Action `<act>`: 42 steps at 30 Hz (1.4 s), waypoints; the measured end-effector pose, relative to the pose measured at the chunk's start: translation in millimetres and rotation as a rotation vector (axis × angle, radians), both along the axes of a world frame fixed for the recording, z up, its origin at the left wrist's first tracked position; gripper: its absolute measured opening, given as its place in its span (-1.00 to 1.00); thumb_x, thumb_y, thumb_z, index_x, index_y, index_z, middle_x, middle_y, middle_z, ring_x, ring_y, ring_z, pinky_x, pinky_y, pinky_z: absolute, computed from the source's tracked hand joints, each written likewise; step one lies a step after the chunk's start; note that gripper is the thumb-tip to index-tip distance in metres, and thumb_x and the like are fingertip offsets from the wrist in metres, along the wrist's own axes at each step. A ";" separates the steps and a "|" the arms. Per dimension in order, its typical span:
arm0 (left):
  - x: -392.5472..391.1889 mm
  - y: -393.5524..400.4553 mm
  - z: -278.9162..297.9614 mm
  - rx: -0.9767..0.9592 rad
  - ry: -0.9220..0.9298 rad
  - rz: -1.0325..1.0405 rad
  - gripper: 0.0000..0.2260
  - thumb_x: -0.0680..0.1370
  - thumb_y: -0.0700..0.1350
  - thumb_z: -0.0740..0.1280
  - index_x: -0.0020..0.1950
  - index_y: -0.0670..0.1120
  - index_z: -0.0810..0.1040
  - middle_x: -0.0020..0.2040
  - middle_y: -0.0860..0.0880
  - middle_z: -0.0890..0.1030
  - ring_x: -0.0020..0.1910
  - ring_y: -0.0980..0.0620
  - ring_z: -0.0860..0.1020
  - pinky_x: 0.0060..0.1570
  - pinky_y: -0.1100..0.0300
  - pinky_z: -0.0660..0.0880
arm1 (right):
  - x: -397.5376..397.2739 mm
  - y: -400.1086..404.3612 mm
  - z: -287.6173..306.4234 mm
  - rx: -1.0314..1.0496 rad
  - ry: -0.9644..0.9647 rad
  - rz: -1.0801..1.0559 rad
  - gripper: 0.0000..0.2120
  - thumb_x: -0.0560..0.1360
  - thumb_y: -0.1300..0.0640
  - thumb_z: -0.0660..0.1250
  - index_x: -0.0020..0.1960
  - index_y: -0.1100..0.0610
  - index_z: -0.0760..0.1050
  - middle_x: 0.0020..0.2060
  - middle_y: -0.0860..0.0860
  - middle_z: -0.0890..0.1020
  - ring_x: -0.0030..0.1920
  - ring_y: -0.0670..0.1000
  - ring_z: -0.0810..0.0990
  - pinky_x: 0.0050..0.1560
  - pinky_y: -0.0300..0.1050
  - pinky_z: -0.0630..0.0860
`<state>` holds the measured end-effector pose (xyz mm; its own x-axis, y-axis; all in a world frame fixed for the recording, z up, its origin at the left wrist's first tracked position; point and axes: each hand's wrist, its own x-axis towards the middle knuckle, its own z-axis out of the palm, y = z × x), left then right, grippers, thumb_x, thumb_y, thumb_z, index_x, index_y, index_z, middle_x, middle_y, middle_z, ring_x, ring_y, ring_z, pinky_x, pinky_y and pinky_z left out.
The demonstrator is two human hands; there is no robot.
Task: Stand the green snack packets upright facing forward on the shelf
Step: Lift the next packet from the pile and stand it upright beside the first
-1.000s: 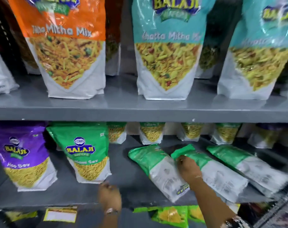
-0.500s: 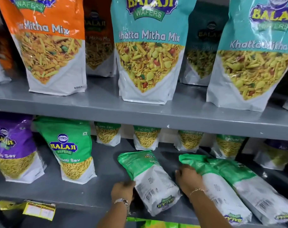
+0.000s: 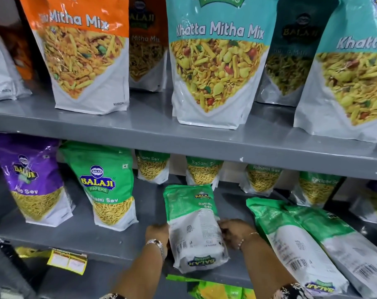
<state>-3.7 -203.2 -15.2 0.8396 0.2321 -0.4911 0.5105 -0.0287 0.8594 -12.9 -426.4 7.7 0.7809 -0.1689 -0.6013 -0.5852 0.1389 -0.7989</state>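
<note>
Green packet (image 3: 193,225) back-side out on lower shelf (image 3: 110,244) front edge, left hand (image 3: 157,233) and right hand (image 3: 235,233) pressed against its sides, two more packets (image 3: 295,240) lying flat at right

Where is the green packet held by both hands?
Head view, lower shelf, centre: the held packet sits between the upright green packet and two lying packets.

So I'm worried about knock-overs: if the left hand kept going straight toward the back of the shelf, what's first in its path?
Probably the upright Ratlami Sev packet at the back; depth is unclear.
</note>
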 end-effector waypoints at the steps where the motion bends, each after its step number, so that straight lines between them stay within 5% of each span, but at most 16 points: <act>1: 2.4 4.2 6.2 -0.006 -0.014 -0.002 -0.76 0.50 -0.16 0.29 -0.37 -0.02 0.39 -0.03 -0.16 0.53 0.09 -0.21 0.57 0.20 -0.14 0.51 | 1.9 3.7 2.3 0.033 -0.014 -0.012 -0.82 0.52 0.36 0.24 -0.22 0.24 0.54 -0.48 0.08 0.65 -0.49 0.04 0.61 -0.35 -0.14 0.54; 3: 6.7 10.2 22.2 -0.067 -0.060 0.003 -0.79 0.51 -0.18 0.28 -0.32 -0.01 0.43 -0.01 -0.17 0.53 0.05 -0.19 0.55 0.23 -0.17 0.49 | 5.2 9.8 8.6 0.088 -0.052 -0.019 -0.84 0.53 0.35 0.23 -0.16 0.20 0.53 -0.49 0.04 0.67 -0.50 -0.02 0.62 -0.29 -0.13 0.52; 6: 17.0 13.9 43.6 -0.167 -0.128 0.042 -0.82 0.54 -0.21 0.25 -0.26 -0.02 0.49 0.01 -0.19 0.55 0.00 -0.16 0.52 0.20 -0.15 0.48 | 12.9 14.5 22.3 0.154 -0.160 -0.067 -0.84 0.50 0.37 0.27 0.03 0.20 0.53 -0.23 0.07 0.68 -0.27 0.02 0.63 -0.23 -0.13 0.54; 9: 26.9 15.7 54.1 -0.221 -0.220 0.090 -0.83 0.56 -0.22 0.21 -0.18 -0.08 0.54 0.06 -0.22 0.60 0.09 -0.18 0.55 0.21 -0.13 0.47 | 21.0 19.4 31.8 0.193 -0.282 -0.114 -0.83 0.49 0.39 0.28 -0.05 0.19 0.56 -0.20 0.07 0.68 -0.21 0.02 0.62 -0.15 -0.13 0.57; 13: 27.3 14.3 48.0 -0.127 -0.286 0.072 -0.80 0.57 -0.22 0.21 0.12 -0.24 0.55 0.09 -0.22 0.60 0.05 -0.11 0.54 0.26 -0.09 0.48 | 17.2 28.6 29.5 0.080 -0.322 -0.129 -0.83 0.52 0.34 0.25 -0.05 0.13 0.55 -0.20 0.03 0.60 -0.23 -0.05 0.50 -0.19 -0.17 0.42; 18: 24.3 13.5 41.4 -0.051 -0.279 0.003 -0.73 0.58 -0.21 0.17 0.24 -0.13 0.53 0.25 -0.17 0.56 0.22 -0.17 0.52 0.30 -0.10 0.45 | -0.3 35.9 14.6 0.042 -0.262 -0.105 -0.70 0.58 0.30 0.16 0.27 0.16 0.46 0.11 0.07 0.56 0.15 0.07 0.51 0.12 0.00 0.42; 21: 26.0 13.9 39.5 -0.038 -0.258 -0.028 -0.78 0.57 -0.25 0.14 -0.01 -0.05 0.57 0.18 -0.19 0.60 0.19 -0.21 0.55 0.28 -0.11 0.45 | -6.3 38.6 14.9 0.056 -0.253 -0.050 -0.62 0.58 0.37 0.07 0.34 0.15 0.40 0.09 0.09 0.54 0.11 0.06 0.49 0.21 0.02 0.40; 25: 17.3 16.5 32.4 -0.040 -0.271 -0.168 -0.62 0.54 -0.31 0.12 -0.15 0.12 0.58 0.09 -0.05 0.63 0.01 0.01 0.59 0.11 0.10 0.53 | -11.6 39.0 12.8 0.093 -0.251 -0.024 -0.57 0.57 0.43 0.05 0.36 0.15 0.36 0.09 0.08 0.54 0.08 0.04 0.49 0.14 -0.04 0.41; 31: 5.3 17.9 30.2 -0.110 -0.261 -0.224 -0.53 0.52 -0.43 0.08 0.15 0.12 0.44 0.10 0.06 0.54 0.03 0.10 0.53 -0.39 0.45 0.50 | -13.4 41.0 9.8 0.063 -0.246 -0.031 -0.55 0.55 0.42 0.09 0.41 0.17 0.31 0.02 0.09 0.55 0.05 0.03 0.50 0.16 -0.04 0.40; 34: 3.2 17.6 32.9 -0.122 -0.245 -0.222 -0.53 0.52 -0.41 0.08 0.17 0.13 0.44 0.07 0.07 0.54 -0.05 0.14 0.55 -0.36 0.33 0.50 | -12.6 44.0 9.0 0.045 -0.237 -0.037 -0.54 0.55 0.42 0.10 0.42 0.16 0.29 -0.13 0.06 0.55 -0.12 -0.02 0.50 0.25 0.00 0.41; 39: 0.7 18.5 30.3 -0.096 -0.196 -0.242 -0.47 0.53 -0.39 0.04 0.38 0.06 0.38 0.20 0.06 0.50 0.13 0.08 0.47 -0.17 0.22 0.38 | -16.0 46.6 7.5 -0.005 -0.226 -0.033 -0.51 0.53 0.42 0.14 0.42 0.12 0.30 0.09 0.13 0.55 0.08 0.04 0.48 0.28 0.01 0.44; 42: -2.1 19.1 28.1 -0.108 -0.179 -0.248 -0.45 0.54 -0.42 0.03 0.44 0.04 0.30 0.36 0.01 0.46 0.15 0.09 0.45 -0.31 0.31 0.43 | -17.6 48.3 3.0 -0.033 -0.228 -0.030 -0.48 0.51 0.43 0.14 0.42 0.10 0.29 0.05 0.13 0.55 0.05 0.03 0.49 0.24 -0.01 0.46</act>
<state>-5.8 -184.1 12.9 0.9394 -0.0359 -0.3411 0.3398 -0.0371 0.9398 -30.6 -378.1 10.7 0.8902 -0.2105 -0.4040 -0.3854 0.1246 -0.9143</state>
